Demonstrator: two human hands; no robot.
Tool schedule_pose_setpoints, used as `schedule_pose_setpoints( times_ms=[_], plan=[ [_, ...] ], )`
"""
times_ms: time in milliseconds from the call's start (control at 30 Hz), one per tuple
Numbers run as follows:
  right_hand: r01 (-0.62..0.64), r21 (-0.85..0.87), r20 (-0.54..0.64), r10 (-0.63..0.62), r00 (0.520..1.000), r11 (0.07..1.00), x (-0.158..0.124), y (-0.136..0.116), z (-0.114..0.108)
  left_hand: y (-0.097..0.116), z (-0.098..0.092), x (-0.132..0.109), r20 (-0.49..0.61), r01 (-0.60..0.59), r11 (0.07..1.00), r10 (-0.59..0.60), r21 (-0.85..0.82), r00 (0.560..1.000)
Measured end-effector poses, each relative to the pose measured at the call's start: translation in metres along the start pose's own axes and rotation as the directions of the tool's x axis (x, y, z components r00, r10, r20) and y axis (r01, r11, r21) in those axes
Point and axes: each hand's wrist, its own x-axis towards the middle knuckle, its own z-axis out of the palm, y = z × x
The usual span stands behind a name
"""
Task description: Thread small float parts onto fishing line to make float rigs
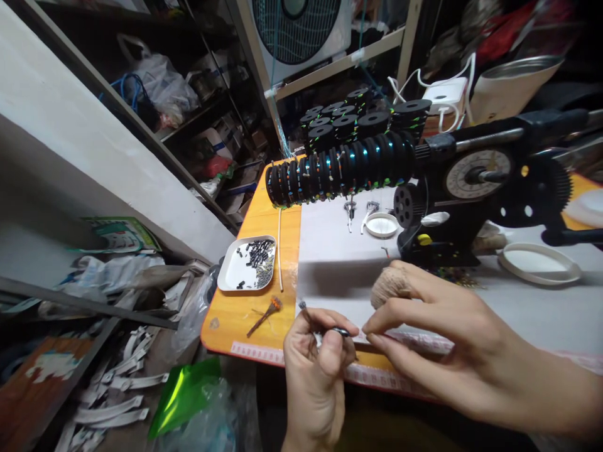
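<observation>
My left hand (315, 370) is closed near the table's front edge, pinching a small dark shiny piece (340, 331) between thumb and forefinger. A thin stem with a grey tufted tip (302, 306) sticks up behind its fingers; its lower end is hidden. My right hand (438, 339) is just to the right, thumb and a finger pinched together close to the dark piece. Whether anything thin is between them I cannot make out. One right fingertip is wrapped in beige tape (390, 287). Left of my hands lies a small bundle with an orange tufted tip (273, 306).
A white tray (226, 276) holds small black tubes and grey bits. A black machine with a dial (478, 176) carries a long roller of black discs (339, 166) over the table. Behind stand black spools (372, 122). White rings (539, 263) lie at right; a shelf fills the left.
</observation>
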Motion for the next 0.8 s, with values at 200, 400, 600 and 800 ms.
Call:
schedule_pose_setpoints(
  times_ms=[200,400,600,800],
  plan=[
    [-0.009,-0.009,-0.008,0.009,1.0,1.0,-0.0002,-0.0008,0.0001,-0.0014,0.0017,-0.001,-0.048,0.007,0.996,-0.003,0.089,0.999],
    [-0.013,-0.029,-0.001,0.013,1.0,0.999,-0.0007,-0.001,-0.0009,0.0014,0.0042,-0.0022,-0.048,0.012,0.994,-0.006,0.108,0.999],
    [-0.028,-0.023,0.011,0.028,1.0,0.999,0.0,0.0015,-0.0003,0.0017,0.0029,-0.0019,-0.027,0.015,0.992,-0.011,0.124,1.0],
    [-0.029,-0.015,0.011,0.029,1.0,0.999,-0.0015,0.0004,0.0006,0.0025,0.0026,-0.0013,-0.021,-0.004,0.99,0.007,0.138,1.0]
  ],
)
